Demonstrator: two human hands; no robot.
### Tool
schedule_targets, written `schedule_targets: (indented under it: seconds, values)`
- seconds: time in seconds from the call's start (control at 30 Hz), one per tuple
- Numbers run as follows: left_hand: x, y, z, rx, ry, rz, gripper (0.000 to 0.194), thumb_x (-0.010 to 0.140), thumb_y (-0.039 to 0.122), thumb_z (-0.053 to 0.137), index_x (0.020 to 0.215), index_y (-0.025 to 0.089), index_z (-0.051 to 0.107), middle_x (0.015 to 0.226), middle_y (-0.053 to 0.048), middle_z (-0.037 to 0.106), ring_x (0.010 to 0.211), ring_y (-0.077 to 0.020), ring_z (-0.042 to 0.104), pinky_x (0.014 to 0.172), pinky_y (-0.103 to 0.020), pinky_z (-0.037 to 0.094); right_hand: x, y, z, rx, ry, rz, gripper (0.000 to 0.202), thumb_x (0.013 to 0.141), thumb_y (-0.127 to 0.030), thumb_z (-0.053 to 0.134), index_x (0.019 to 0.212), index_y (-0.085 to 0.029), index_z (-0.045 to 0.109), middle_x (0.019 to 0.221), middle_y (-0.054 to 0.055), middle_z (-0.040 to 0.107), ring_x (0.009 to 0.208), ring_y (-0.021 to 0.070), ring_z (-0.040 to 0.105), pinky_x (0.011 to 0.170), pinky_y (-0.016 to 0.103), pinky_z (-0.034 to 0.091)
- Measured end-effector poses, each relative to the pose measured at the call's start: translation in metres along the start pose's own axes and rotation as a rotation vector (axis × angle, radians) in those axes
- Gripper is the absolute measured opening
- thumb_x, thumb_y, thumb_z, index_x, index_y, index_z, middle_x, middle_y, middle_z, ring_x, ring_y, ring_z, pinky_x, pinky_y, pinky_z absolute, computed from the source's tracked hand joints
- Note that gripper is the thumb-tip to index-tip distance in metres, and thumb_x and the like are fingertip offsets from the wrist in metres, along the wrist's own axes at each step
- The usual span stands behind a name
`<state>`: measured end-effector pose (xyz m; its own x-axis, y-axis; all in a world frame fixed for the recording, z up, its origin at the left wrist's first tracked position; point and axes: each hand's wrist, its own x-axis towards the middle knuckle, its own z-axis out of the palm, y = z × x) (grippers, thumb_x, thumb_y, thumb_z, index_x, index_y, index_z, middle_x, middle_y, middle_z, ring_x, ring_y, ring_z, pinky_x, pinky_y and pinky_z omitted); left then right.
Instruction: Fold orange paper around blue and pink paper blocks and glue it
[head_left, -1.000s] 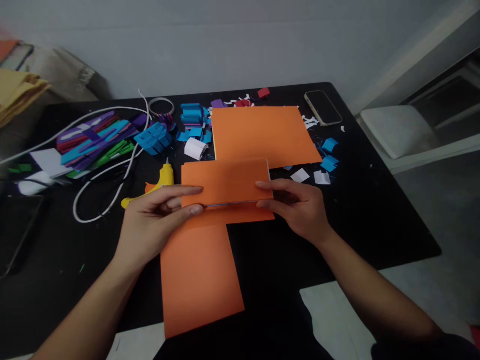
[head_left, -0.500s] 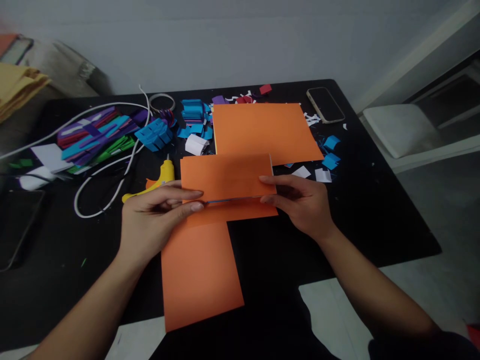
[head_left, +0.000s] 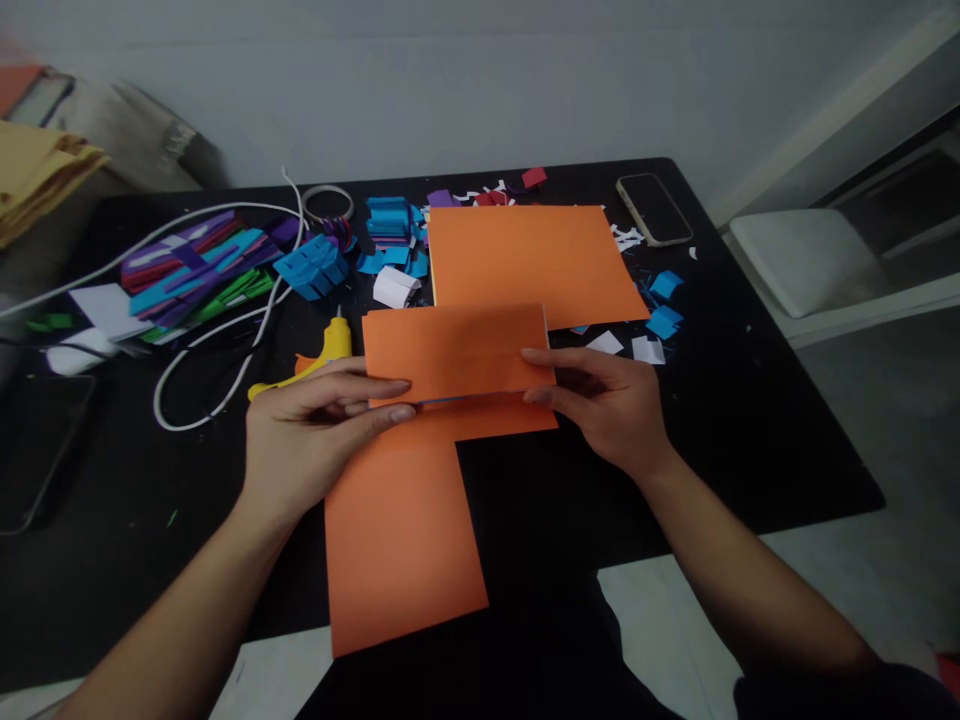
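Both hands pinch a folded orange paper [head_left: 457, 350] by its near edge, a thin blue line showing along that edge. My left hand [head_left: 307, 430] grips its left end between thumb and fingers. At the right end my right hand [head_left: 611, 405] holds it the same way. Beneath lies another orange sheet [head_left: 409, 550] that reaches toward the table's front edge. Behind the folded piece is a larger stack of orange paper [head_left: 532, 260]. A yellow glue gun [head_left: 334, 345] rests just beyond my left hand, partly hidden by it.
Bundled coloured paper strips [head_left: 202, 260], a white cable [head_left: 157, 390] and blue folded paper pieces [head_left: 311, 265] lie at the left on the black table [head_left: 750, 430]. A phone [head_left: 654, 210] is at the back right, near white scraps [head_left: 649, 350]. A dark phone-like device [head_left: 41, 450] sits far left.
The blue line at the folded paper's near edge shows less than before. Both hands keep their grip; the whole view has shifted slightly.
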<state>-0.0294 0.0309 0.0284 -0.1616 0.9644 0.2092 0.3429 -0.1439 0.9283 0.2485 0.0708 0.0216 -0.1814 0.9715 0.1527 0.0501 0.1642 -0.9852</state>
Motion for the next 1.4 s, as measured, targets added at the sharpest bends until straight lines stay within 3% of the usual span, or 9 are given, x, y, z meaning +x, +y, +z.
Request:
schedule_targets:
  seconds: [0.2,0.33,0.7,0.83,0.93,1.1,1.23,1.4]
  values:
    - [0.001,0.0,0.002,0.0,0.007,0.055,0.027,0.07,0.016,0.093,0.089,0.033,0.087,0.095,-0.002,0.081,0.079,-0.0139,0.071,0.058,-0.023,0.051,0.0,0.002,0.0,-0.018,0.011,-0.048,0.03,0.078,-0.017,0.091,0.104,-0.031,0.084,0.103,-0.003,0.085,0.084,0.0189,0.082,0.079,0.033,0.073]
    - [0.001,0.001,0.002,-0.008,0.009,0.062,0.028,0.07,0.014,0.093,0.089,0.033,0.087,0.096,-0.002,0.082,0.079,-0.014,0.072,0.059,-0.024,0.053,0.0,0.002,0.0,-0.035,0.015,-0.042,0.031,0.077,-0.018,0.092,0.103,-0.032,0.084,0.105,-0.003,0.084,0.088,0.0198,0.082,0.082,0.034,0.072]
    - [0.001,0.001,0.001,-0.021,0.001,0.038,0.023,0.07,0.017,0.093,0.088,0.03,0.087,0.096,-0.003,0.081,0.076,-0.0142,0.07,0.059,-0.025,0.054,0.007,0.003,-0.009,0.162,-0.119,0.099,0.036,0.071,-0.021,0.096,0.103,-0.031,0.083,0.107,-0.001,0.083,0.1,0.0205,0.08,0.088,0.035,0.069]
    - [0.004,-0.003,-0.003,-0.029,0.064,-0.007,0.024,0.068,0.019,0.095,0.088,0.031,0.087,0.087,-0.002,0.08,0.085,-0.0169,0.071,0.064,-0.025,0.056,0.01,0.003,-0.016,0.263,-0.116,0.158,0.033,0.073,-0.027,0.095,0.103,-0.031,0.083,0.109,0.0,0.083,0.097,0.0208,0.08,0.084,0.036,0.069]
    - [0.008,-0.007,-0.006,-0.092,0.115,-0.073,0.028,0.064,0.02,0.097,0.088,0.03,0.087,0.085,-0.002,0.08,0.087,-0.0176,0.072,0.069,-0.026,0.059,0.014,0.0,-0.021,0.353,-0.01,0.182,0.023,0.077,-0.038,0.093,0.095,-0.028,0.082,0.112,0.002,0.082,0.094,0.0199,0.08,0.079,0.034,0.069]
    - [0.013,-0.007,-0.004,-0.296,0.126,-0.327,0.027,0.057,0.022,0.097,0.081,0.025,0.085,0.076,-0.001,0.078,0.068,-0.0164,0.073,0.072,-0.031,0.063,0.02,0.003,-0.027,0.405,0.207,0.226,0.028,0.073,-0.045,0.095,0.084,-0.024,0.079,0.088,-0.001,0.08,0.075,0.0115,0.076,0.065,0.02,0.064]
    - [0.016,-0.002,-0.001,-0.379,0.125,-0.494,0.029,0.052,0.023,0.098,0.078,0.023,0.084,0.069,-0.002,0.076,0.061,-0.0148,0.069,0.064,-0.028,0.062,0.022,0.008,-0.026,0.381,0.262,0.231,0.034,0.066,-0.045,0.098,0.082,-0.023,0.078,0.087,-0.001,0.079,0.071,0.0104,0.073,0.062,0.019,0.061]
    - [0.017,-0.002,0.0,-0.398,0.121,-0.551,0.03,0.051,0.023,0.098,0.078,0.024,0.084,0.073,-0.002,0.078,0.062,-0.0155,0.07,0.062,-0.028,0.062,0.021,0.008,-0.023,0.362,0.255,0.221,0.036,0.062,-0.045,0.1,0.076,-0.022,0.075,0.083,-0.001,0.078,0.068,0.0113,0.071,0.06,0.022,0.061]
